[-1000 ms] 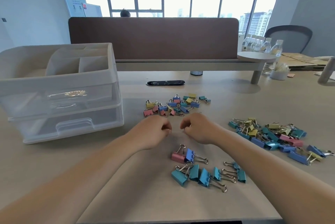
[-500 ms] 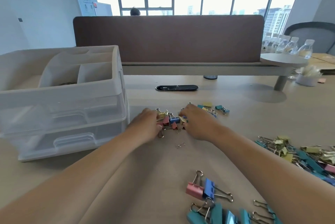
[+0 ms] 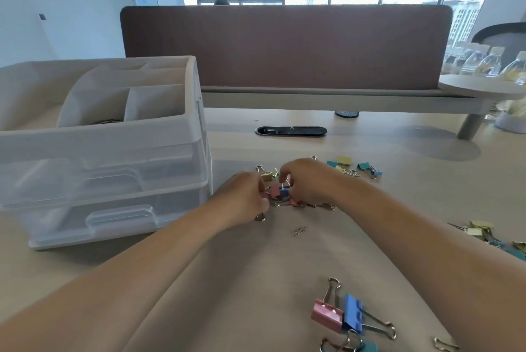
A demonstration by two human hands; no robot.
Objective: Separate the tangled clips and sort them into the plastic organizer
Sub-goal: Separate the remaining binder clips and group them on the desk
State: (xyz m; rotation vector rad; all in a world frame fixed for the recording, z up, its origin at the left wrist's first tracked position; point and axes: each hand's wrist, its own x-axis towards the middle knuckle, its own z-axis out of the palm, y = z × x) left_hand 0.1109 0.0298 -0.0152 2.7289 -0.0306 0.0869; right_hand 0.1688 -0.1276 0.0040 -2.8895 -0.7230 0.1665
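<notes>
left hand (image 3: 242, 199): pinches clip cluster (image 3: 277, 191)
right hand (image 3: 308, 182): grips it too (3 o'clock side)
risk: handles may snag, clips scatter across surface (image 3: 412, 180)

Pink clip (image 3: 327, 314), blue clip (image 3: 353, 312), brown divider (image 3: 284, 47).

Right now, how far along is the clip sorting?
Early. Done: only a few metallic bits show in one top compartment of the organizer. In hand: the left hand and right hand both pinch a tangled cluster of small clips. Left: the pink and blue clips up front, the yellow and teal ones beyond the hands, and the pile at the right edge.
</notes>
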